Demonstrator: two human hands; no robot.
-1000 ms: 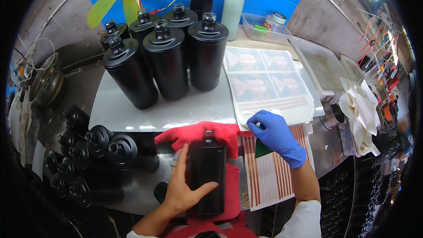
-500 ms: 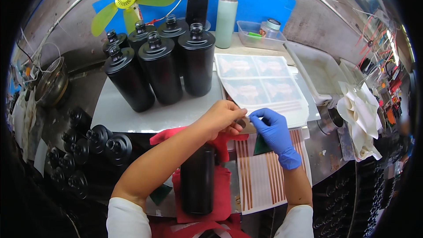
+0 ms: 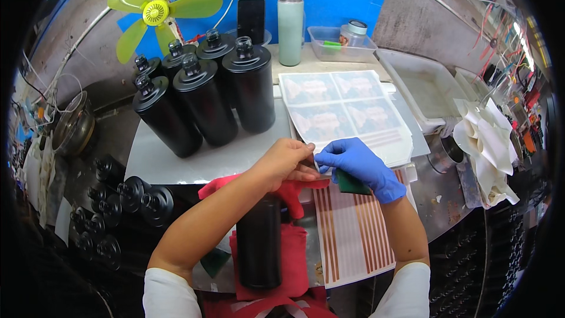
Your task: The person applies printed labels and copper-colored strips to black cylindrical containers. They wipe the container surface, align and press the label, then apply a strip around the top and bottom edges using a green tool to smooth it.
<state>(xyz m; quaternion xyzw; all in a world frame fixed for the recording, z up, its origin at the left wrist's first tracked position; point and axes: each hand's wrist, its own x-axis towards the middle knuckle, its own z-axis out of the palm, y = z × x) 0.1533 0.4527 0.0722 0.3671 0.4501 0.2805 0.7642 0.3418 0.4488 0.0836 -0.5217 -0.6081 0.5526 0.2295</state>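
Note:
Both my hands meet at the near left corner of a stack of printed sheets (image 3: 353, 131) with pale picture panels. My bare left hand (image 3: 291, 162) is closed, thumb and finger pinching at the sheet's corner. My right hand (image 3: 362, 168), in a blue glove, has its fingertips pinched at the same edge; a dark green flat scraper (image 3: 354, 184) is tucked under its palm. What lies between the fingertips is mostly hidden. Below my left forearm a black bottle (image 3: 259, 247) lies on a red cloth (image 3: 297, 253). A striped brown-and-white sheet (image 3: 353, 238) lies below my right hand.
Several black bottles (image 3: 203, 94) stand on the grey board at left; more bottles (image 3: 141, 197) sit lower left. Behind are a yellow-green fan (image 3: 155, 13), phone (image 3: 251, 20), pale green flask (image 3: 291, 29) and clear tub (image 3: 341, 53). A white tray (image 3: 421, 88) and crumpled paper (image 3: 485, 147) are at right.
My hands have shifted slightly left along the sheet's corner. The right hand has turned, and the green scraper has risen with it, tilting under the palm. The view has shifted a little.

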